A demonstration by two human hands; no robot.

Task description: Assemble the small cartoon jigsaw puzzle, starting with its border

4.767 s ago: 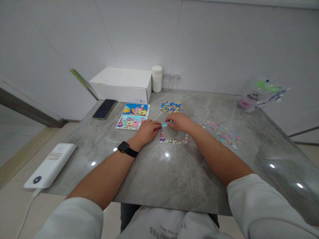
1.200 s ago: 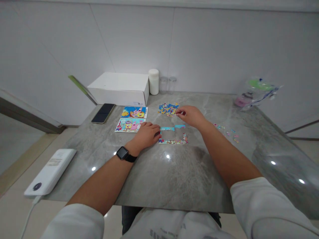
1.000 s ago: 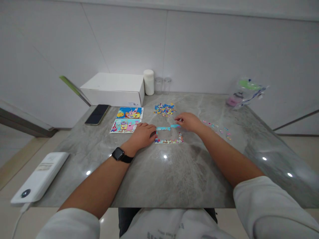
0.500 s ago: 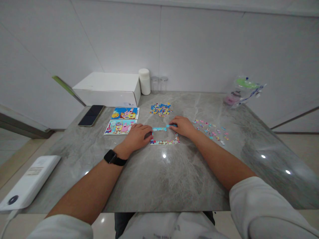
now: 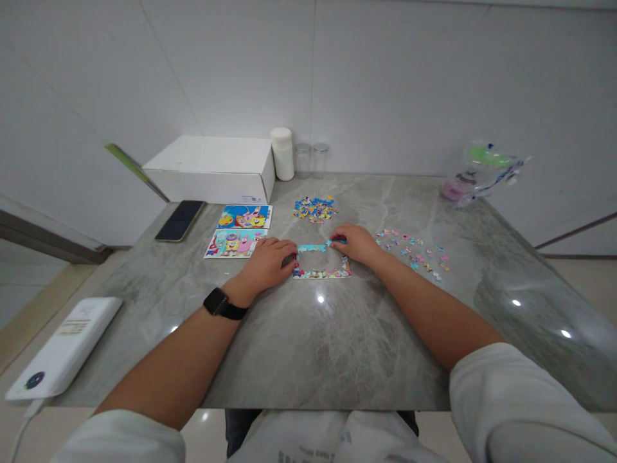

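Note:
A rectangular puzzle border (image 5: 322,274) lies on the grey table, hollow in the middle, with light blue pieces along its far side. My left hand (image 5: 271,262) rests at its left edge, fingers bent, fingertips against the border. My right hand (image 5: 354,244) is at the far right corner, its fingers pinched on a light blue puzzle piece. A small gap shows between that piece and the blue strip. Loose pink and blue pieces (image 5: 417,258) lie to the right. Behind the border is a pile of blue and yellow pieces (image 5: 315,209).
Two picture cards (image 5: 245,217) lie left of the border, a phone (image 5: 180,220) beyond them. A white box (image 5: 212,170), white bottle (image 5: 283,154) and two glasses (image 5: 311,161) stand at the back. A power bank (image 5: 67,347) is front left, a plastic bag (image 5: 482,170) back right.
My right hand has drawn slightly away from the blue strip, opening a small gap. The left hand stays at the border's left edge. The camera view has shifted slightly.

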